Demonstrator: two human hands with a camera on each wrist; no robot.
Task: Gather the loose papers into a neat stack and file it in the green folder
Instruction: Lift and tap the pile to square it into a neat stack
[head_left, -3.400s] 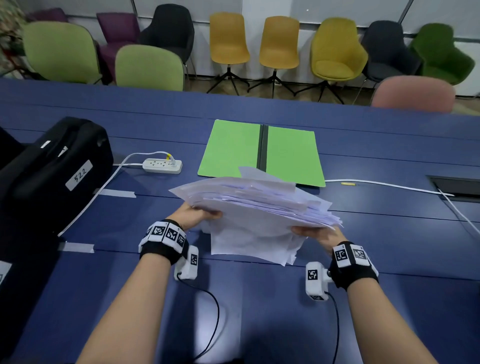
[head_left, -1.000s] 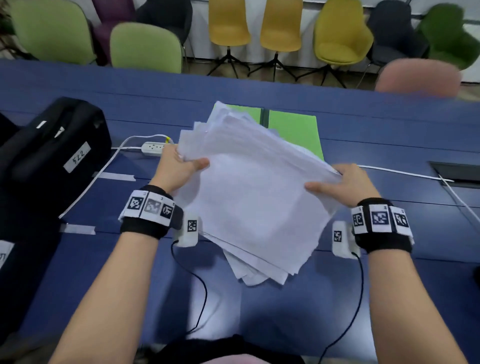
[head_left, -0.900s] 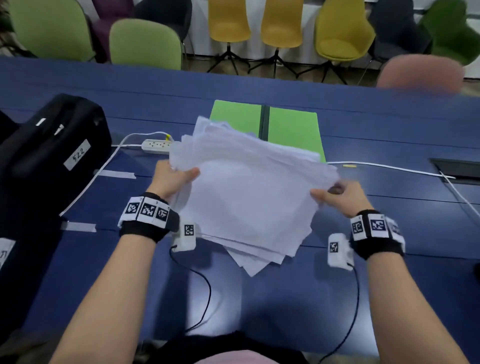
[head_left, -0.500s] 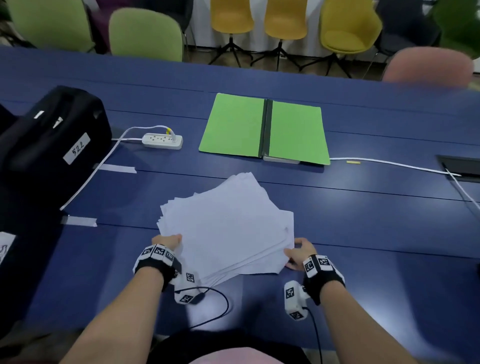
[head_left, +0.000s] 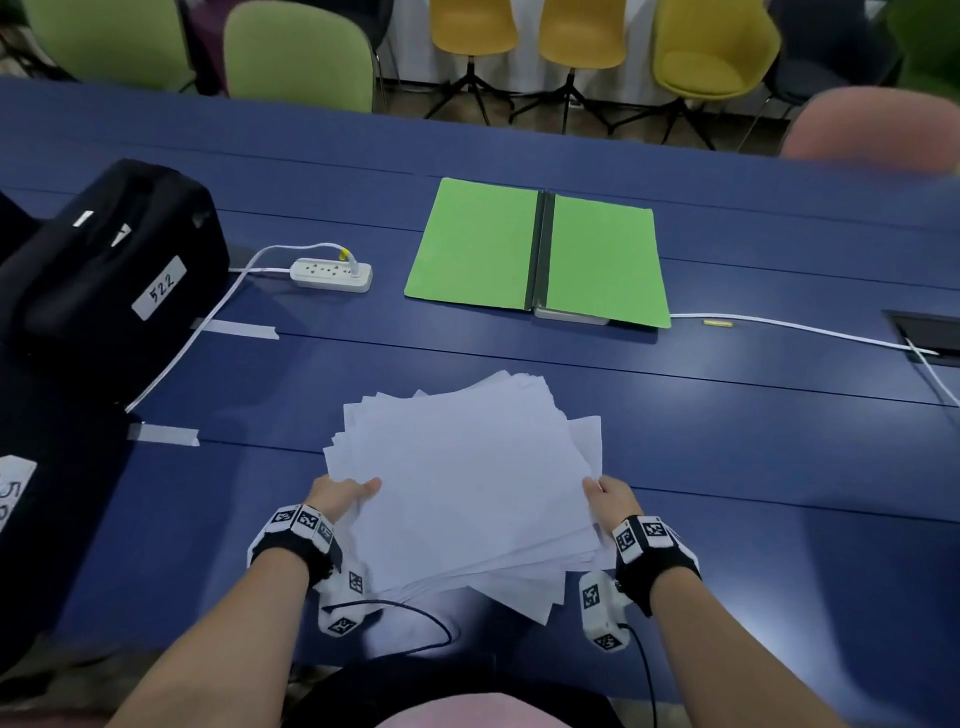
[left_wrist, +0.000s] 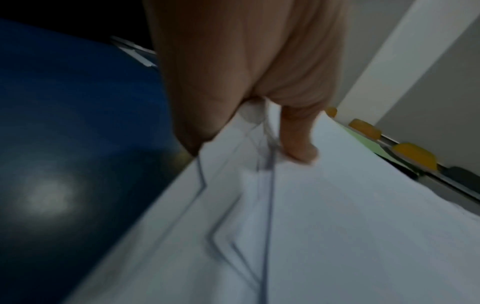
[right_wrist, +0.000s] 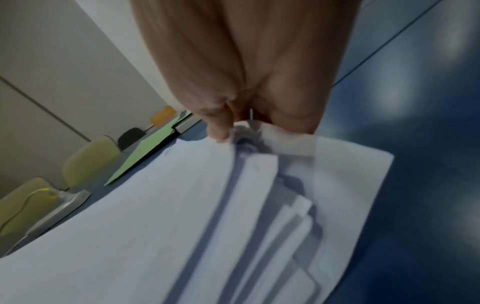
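A loose stack of white papers (head_left: 462, 478) lies fanned out near the front of the blue table (head_left: 753, 467), its edges uneven. My left hand (head_left: 345, 496) grips the stack's left edge, thumb on top (left_wrist: 298, 142). My right hand (head_left: 608, 501) grips the right edge, thumb over the top sheet (right_wrist: 221, 127). The fingers underneath are hidden by the paper. The green folder (head_left: 540, 249) lies open and flat beyond the stack, with a dark spine down its middle.
A black bag (head_left: 104, 270) labelled 522 sits at the left. A white power strip (head_left: 332, 274) with its cable lies left of the folder. A white cable (head_left: 789, 327) runs right to a table hatch (head_left: 930, 338). Chairs (head_left: 711, 57) line the far side.
The stack, held tilted up in front of the folder a second ago, has come down onto the table near me. Both hands now grip it nearer its front corners.
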